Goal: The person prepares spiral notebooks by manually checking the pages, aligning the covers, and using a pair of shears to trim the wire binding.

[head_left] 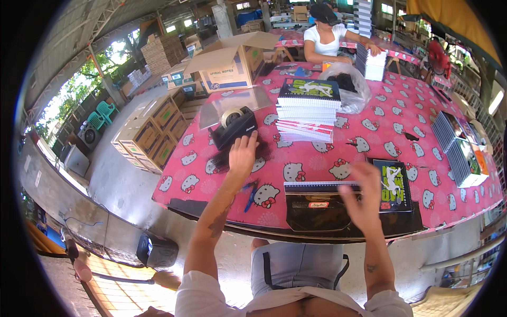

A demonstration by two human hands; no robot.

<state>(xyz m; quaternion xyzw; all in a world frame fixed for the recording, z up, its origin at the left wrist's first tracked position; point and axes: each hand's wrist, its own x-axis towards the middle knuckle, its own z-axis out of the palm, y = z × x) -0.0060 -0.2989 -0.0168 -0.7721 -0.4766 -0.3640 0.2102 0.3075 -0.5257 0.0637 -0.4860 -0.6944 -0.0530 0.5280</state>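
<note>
My left hand (244, 153) reaches forward with fingers stretched out, at the near side of a black tape dispenser (240, 132) and over a heap of thin dark coils (226, 159). Blurred by motion, my right hand (365, 196) hovers with thumb and fingers apart and nothing visible in it. Below it lies a dark board (311, 214) with a small label. A white spiral-edged notebook (317, 187) rests along the board's far edge. To the right of that hand, a black notebook with a green-and-white cover (392, 185) lies flat. Blue-handled pliers (250, 199) sit left of the board.
A tall stack of notebooks (307, 108) stands mid-table, a clear plastic bag (353, 90) behind it. More notebooks (458, 148) are stacked at right. An open carton (232, 66) stands far left, closed cartons (150, 129) on the floor. Across the table, a person (328, 39) handles notebooks.
</note>
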